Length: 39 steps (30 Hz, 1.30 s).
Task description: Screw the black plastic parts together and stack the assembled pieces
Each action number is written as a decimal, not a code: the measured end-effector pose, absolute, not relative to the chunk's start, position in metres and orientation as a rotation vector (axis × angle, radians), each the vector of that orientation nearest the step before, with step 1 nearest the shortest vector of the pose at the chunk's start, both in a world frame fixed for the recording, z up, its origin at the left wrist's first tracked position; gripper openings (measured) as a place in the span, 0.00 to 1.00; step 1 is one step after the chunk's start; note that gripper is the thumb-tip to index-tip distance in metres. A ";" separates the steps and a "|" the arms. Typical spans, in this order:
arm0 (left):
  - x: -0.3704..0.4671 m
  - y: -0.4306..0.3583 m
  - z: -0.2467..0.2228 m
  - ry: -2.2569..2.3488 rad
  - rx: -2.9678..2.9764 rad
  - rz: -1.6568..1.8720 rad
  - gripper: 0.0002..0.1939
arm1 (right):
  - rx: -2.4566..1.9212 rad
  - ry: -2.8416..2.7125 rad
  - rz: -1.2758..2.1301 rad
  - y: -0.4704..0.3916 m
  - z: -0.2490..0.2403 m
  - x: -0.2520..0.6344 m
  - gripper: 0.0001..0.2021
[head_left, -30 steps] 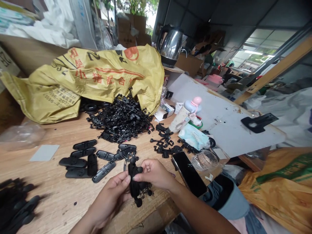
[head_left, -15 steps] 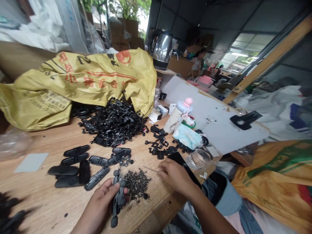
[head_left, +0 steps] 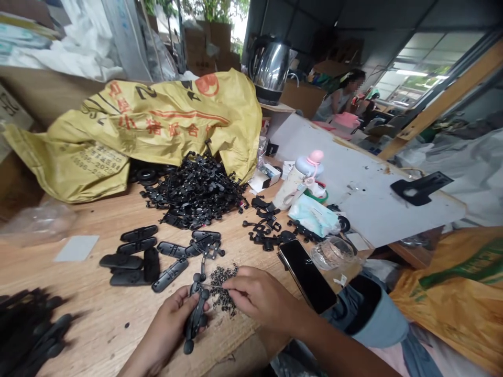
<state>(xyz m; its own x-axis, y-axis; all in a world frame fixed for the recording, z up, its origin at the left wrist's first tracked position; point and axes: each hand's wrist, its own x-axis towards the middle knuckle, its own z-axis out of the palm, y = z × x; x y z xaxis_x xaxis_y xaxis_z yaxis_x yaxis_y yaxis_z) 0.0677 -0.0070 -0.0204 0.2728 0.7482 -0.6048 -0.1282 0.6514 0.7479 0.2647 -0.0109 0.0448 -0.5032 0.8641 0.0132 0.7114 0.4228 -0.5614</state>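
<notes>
My left hand (head_left: pixel 173 317) is closed around a black plastic part with ball-shaped ends (head_left: pixel 195 311), held tilted above the table. Between the fingertips of my right hand (head_left: pixel 261 296) is a thin metal rod (head_left: pixel 214 286); its tip reaches the upper part of the black piece. Whether the tip touches is too small to tell. Just under my right fingers lies a heap of tiny dark screw-like pieces (head_left: pixel 225 306), partly covered by the hand. Flat oblong black plates (head_left: pixel 170 275) and a linked black part (head_left: pixel 213 251) lie beyond my left hand.
A large pile of black plastic parts (head_left: pixel 200 191) spills from under a yellow sack (head_left: pixel 168 125). To the right are a phone (head_left: pixel 308 275), a clear bowl (head_left: pixel 332 253), a tissue pack (head_left: pixel 314 215) and a bottle (head_left: pixel 288 188). More black parts (head_left: pixel 35 330) lie front left. A person (head_left: pixel 346 94) sits behind.
My right hand has moved left from beside the phone, bringing the rod to the black part. My left hand still holds the part. The view has shifted slightly.
</notes>
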 end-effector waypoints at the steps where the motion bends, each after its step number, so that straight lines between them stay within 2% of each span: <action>1: 0.068 -0.007 -0.020 1.150 0.649 0.648 0.19 | -1.362 -2.415 0.691 -0.008 0.045 0.262 0.12; 6: 0.070 -0.008 -0.018 1.145 0.670 0.660 0.18 | -1.399 -2.680 0.480 -0.003 0.052 0.253 0.09; 13: 0.071 -0.008 -0.017 1.104 0.682 0.664 0.16 | -1.221 -2.927 0.213 -0.004 0.069 0.241 0.07; 20: 0.072 -0.008 -0.015 1.102 0.668 0.657 0.16 | -1.089 -3.002 0.234 0.004 0.085 0.243 0.07; 27: 0.069 -0.009 -0.019 1.097 0.698 0.653 0.15 | -1.074 -3.018 0.229 0.008 0.080 0.240 0.09; 34: 0.067 -0.007 -0.018 1.088 0.792 0.668 0.14 | -1.064 -3.047 0.224 0.014 0.079 0.225 0.06; 39: 0.065 -0.007 -0.019 1.095 0.807 0.654 0.16 | -1.157 -3.167 0.457 0.043 0.094 0.219 0.07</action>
